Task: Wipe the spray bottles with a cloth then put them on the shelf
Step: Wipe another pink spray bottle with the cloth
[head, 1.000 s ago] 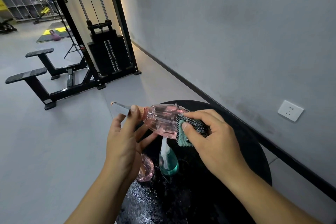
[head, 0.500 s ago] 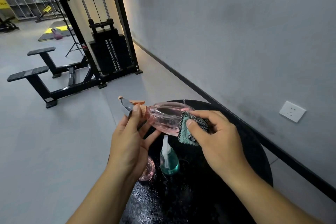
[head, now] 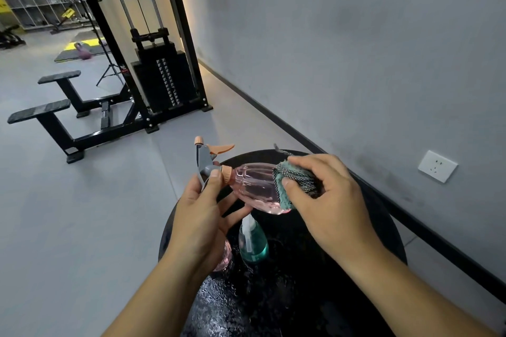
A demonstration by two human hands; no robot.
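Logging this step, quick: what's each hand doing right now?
Left hand: fingers grip the pink spray bottle at its neck.
Right hand: fingers pinch the cloth against the bottle's base.

Pink spray bottle (head: 253, 189) on its side in the air, grey/orange trigger head pointing left. Teal-grey cloth (head: 294, 180) wraps its right end. Teal spray bottle (head: 253, 242) upright below, second pink bottle (head: 223, 256) just left of it, mostly hidden.

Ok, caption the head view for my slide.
Left hand holds pink spray bottle by its neck; right hand wipes it with cloth above black table.
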